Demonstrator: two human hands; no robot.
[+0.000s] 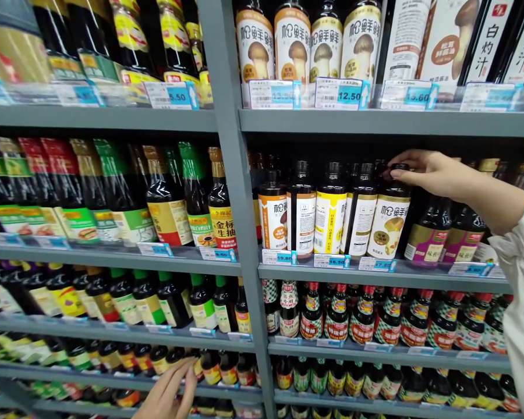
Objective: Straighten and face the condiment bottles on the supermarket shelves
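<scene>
Grip on a shelved bottle. The mushroom-label bottle [389, 224] stands upright at about 3 o'clock in the view, near the front edge of the middle shelf [332, 272]. The right hand [436, 171] reaches in from its 3 o'clock side and is closed about the black cap [400, 167], the thumb toward the viewer and the fingers curled over the top. The left hand [168, 393], at 7 o'clock, is loosely spread, with nothing visible in it; whether its fingertips touch the lower row cannot be told.

Note the close neighbour at 9 o'clock, a white-label bottle [363, 224], and the wider gap at 3 o'clock, before the purple-label bottle [428, 235]. Good handling, as judged here, keeps the pinch firm and level, since a cap-only hold lets the heavy body swing beneath it. Any lift is best kept straight and small: enough to clear the price tag [378, 265] at 6 o'clock, yet short of the upper shelf [375, 122] at 12 o'clock. A slight bias toward 3 o'clock spares the close neighbour. The left hand is best placed under or around the body, and the loose sleeve [521, 302] kept off the bottles at 4 o'clock.
</scene>
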